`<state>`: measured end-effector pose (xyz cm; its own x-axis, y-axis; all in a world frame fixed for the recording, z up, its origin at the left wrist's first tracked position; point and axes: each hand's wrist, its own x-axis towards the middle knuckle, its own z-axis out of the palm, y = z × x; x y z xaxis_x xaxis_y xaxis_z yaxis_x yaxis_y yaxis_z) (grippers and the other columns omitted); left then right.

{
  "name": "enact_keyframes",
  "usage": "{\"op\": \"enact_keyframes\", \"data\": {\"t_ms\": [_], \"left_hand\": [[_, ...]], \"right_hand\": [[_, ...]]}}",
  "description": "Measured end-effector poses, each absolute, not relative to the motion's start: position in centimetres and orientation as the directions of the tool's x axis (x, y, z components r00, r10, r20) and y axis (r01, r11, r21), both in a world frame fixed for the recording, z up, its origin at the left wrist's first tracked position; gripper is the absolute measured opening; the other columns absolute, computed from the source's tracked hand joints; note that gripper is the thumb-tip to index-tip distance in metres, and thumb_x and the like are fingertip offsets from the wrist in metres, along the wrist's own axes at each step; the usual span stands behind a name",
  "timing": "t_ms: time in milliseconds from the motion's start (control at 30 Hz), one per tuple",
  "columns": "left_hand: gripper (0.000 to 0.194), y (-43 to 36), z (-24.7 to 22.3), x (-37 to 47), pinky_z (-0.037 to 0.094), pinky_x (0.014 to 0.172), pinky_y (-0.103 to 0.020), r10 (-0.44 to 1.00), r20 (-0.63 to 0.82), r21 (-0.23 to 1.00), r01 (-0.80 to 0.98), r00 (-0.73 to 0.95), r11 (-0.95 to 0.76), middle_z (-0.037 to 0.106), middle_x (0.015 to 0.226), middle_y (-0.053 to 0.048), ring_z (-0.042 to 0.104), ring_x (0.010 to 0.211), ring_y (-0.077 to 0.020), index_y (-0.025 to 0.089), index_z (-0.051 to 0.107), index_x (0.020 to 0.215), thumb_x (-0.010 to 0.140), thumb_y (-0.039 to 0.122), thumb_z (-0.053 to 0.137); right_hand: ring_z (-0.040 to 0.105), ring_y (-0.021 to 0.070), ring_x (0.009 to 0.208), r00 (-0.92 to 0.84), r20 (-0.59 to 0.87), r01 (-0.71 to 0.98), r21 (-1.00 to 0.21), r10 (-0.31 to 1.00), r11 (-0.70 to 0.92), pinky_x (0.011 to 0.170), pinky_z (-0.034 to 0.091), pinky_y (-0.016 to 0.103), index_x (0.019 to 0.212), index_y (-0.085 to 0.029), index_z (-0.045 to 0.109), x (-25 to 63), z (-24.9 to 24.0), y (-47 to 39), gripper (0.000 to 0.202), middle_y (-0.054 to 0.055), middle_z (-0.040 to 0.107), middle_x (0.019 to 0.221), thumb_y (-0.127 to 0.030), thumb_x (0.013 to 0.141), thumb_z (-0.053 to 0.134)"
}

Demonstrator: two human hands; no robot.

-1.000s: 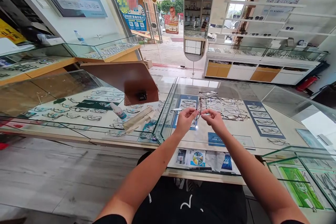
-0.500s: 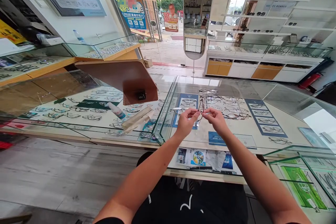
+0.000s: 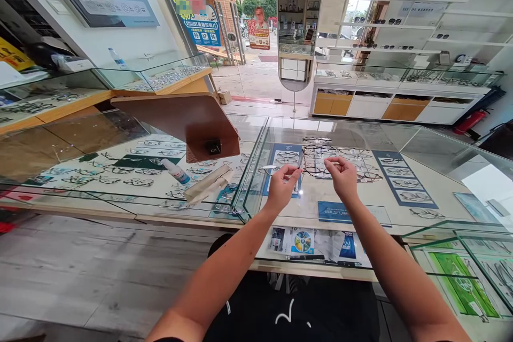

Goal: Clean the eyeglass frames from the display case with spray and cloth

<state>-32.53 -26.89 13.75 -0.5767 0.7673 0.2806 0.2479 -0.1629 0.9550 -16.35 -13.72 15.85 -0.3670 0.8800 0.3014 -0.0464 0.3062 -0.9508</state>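
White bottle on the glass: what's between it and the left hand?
In the head view, a folded tan cloth or paper lies beside the white bottle, then the glass seam of two cases comes before the left hand.

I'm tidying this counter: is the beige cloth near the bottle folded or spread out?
Folded: the beige cloth lies as a narrow strip with overlapping layers, beside the white-topped bottle.
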Motion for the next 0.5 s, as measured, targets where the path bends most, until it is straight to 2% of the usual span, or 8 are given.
{"op": "enact_keyframes", "data": {"t_ms": [100,267,367,500], "left_hand": [[0.03,-27.0,13.7,-32.3,0.048,0.083,-0.034,0.801,0.266,0.949,0.29,-0.536,-0.121,0.08,0.098,-0.005,0.069,0.091,-0.0212,0.022,0.078,0.095,0.098,0.05,0.07],[0.033,-27.0,13.7,-32.1,0.053,0.087,-0.035,0.819,0.236,0.963,0.241,-0.523,-0.123,0.079,0.099,-0.006,0.069,0.092,-0.0218,0.021,0.076,0.096,0.097,0.054,0.071],[0.033,-27.0,13.6,-32.1,0.055,0.089,-0.035,0.812,0.236,0.967,0.211,-0.534,-0.143,0.079,0.1,-0.006,0.071,0.095,-0.0221,0.021,0.076,0.098,0.096,0.054,0.073],[0.035,-27.0,13.6,-31.9,0.057,0.084,-0.034,0.817,0.245,0.967,0.189,-0.522,-0.169,0.077,0.096,-0.006,0.071,0.09,-0.0213,0.021,0.076,0.096,0.095,0.055,0.075]], "right_hand": [[0.026,0.0125,0.054,-0.207,0.454,0.057,-0.879,0.867,0.474,0.058,0.022,0.031,0.097,-0.019,0.078,-15.7,16.1,-13.3,0.036,-0.01,0.027,0.056,-0.054,0.095,0.072],[0.029,0.0121,0.051,-0.129,0.629,0.179,-0.746,0.767,0.642,0.059,0.026,0.03,0.106,-0.019,0.075,-15.6,16.0,-14.3,0.029,-0.012,0.029,0.056,-0.047,0.101,0.066],[0.031,0.0119,0.048,-0.203,0.635,0.198,-0.719,0.745,0.667,0.057,0.027,0.029,0.1,-0.021,0.071,-16.0,15.7,-15.5,0.026,-0.012,0.031,0.054,-0.047,0.101,0.066],[0.033,0.0126,0.049,-0.418,0.53,0.182,-0.747,0.738,0.64,0.057,0.028,0.03,0.098,-0.023,0.072,-16.7,15.0,-16.7,0.028,-0.011,0.032,0.054,-0.05,0.1,0.067]]}}
